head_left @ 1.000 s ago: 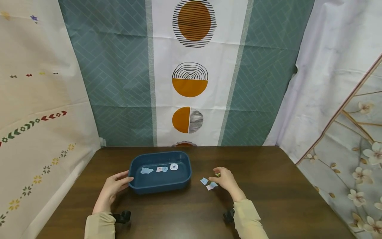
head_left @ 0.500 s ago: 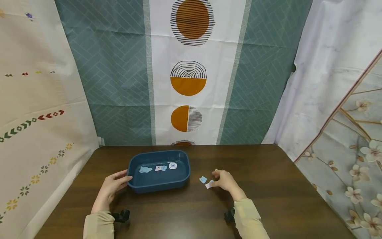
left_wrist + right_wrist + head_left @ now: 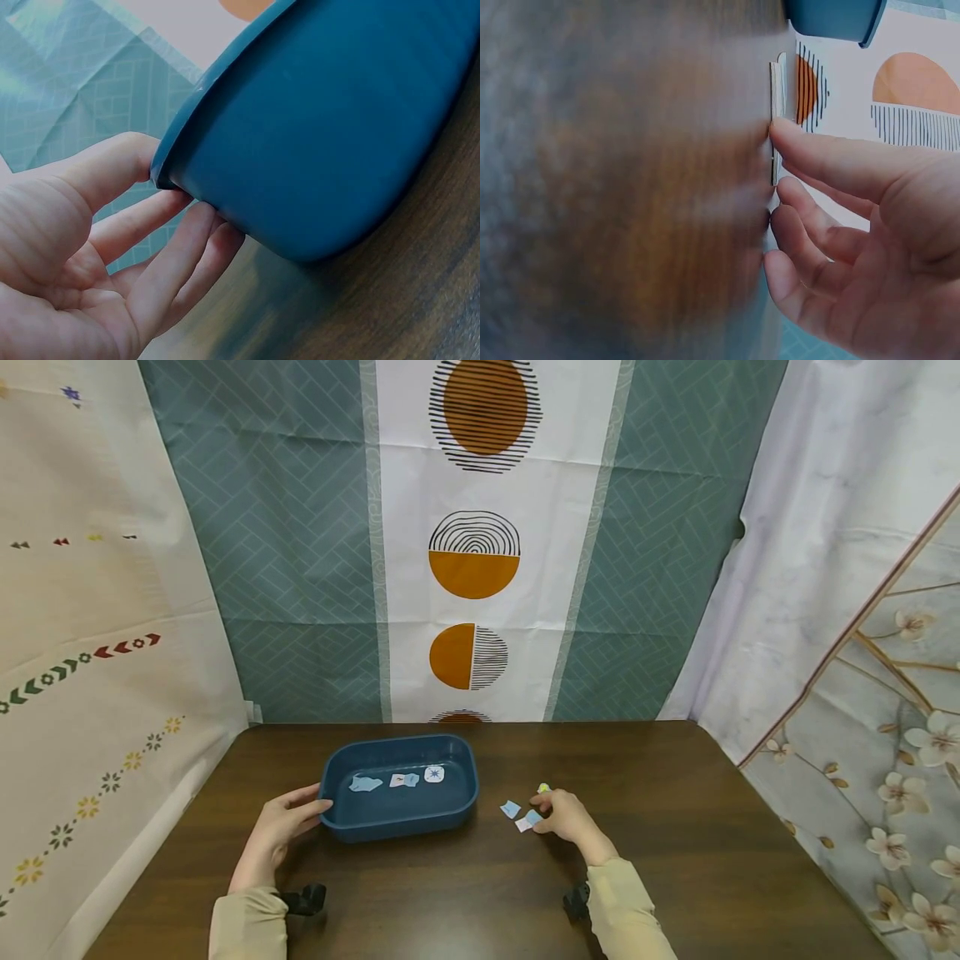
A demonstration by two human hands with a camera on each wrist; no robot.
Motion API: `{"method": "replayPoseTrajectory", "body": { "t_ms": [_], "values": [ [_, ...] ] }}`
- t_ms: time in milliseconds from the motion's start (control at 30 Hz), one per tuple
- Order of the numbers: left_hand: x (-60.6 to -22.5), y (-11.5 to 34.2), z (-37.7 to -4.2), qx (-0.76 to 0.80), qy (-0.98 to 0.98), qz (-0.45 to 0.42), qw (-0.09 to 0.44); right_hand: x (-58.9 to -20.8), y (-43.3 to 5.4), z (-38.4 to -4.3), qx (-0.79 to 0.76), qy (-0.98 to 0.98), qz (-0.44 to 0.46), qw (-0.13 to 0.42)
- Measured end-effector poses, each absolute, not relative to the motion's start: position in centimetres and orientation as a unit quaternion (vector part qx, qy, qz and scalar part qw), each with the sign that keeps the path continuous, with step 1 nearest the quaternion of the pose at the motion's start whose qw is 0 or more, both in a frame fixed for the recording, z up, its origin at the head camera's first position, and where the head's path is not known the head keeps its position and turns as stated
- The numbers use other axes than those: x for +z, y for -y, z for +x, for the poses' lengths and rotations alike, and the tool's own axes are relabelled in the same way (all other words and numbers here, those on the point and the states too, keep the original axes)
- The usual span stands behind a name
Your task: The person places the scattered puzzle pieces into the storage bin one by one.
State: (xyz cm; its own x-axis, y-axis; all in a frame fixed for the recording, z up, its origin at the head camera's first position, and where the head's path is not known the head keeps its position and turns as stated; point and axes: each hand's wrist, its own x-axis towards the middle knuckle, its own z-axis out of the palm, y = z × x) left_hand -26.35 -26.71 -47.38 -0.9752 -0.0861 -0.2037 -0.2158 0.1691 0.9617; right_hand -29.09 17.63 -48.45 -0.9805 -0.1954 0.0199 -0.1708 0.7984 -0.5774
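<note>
Blue tray point(image 3: 397, 807) sat on table point(image 3: 427, 893), ctr.-left, L hand point(image 3: 281, 828) pinching its left rim; inside: pale-blue cutout point(image 3: 365, 784), pink/blue cutout point(image 3: 405, 780), compass-print cutout point(image 3: 434, 774), any txt too small to read. R hand point(image 3: 567, 816) touched blue/white cutout point(image 3: 529, 820); couldn't tell if pinching.

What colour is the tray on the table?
The tray is plain dark blue, best seen in the left wrist view.
</note>
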Motion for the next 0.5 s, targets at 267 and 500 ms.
{"method": "replayPoseTrajectory", "body": {
  "t_ms": [267, 500],
  "values": [
    [-47.32, 26.78, -26.17, 0.635, -0.764, -0.094, 0.06, -48.47, -17.53, -28.77, -0.311, -0.946, -0.089, 0.032],
    [-47.24, 26.7, -26.22, 0.64, -0.76, -0.096, 0.058, -48.49, -17.51, -28.57, -0.324, -0.942, -0.086, 0.03]
  ]
}}
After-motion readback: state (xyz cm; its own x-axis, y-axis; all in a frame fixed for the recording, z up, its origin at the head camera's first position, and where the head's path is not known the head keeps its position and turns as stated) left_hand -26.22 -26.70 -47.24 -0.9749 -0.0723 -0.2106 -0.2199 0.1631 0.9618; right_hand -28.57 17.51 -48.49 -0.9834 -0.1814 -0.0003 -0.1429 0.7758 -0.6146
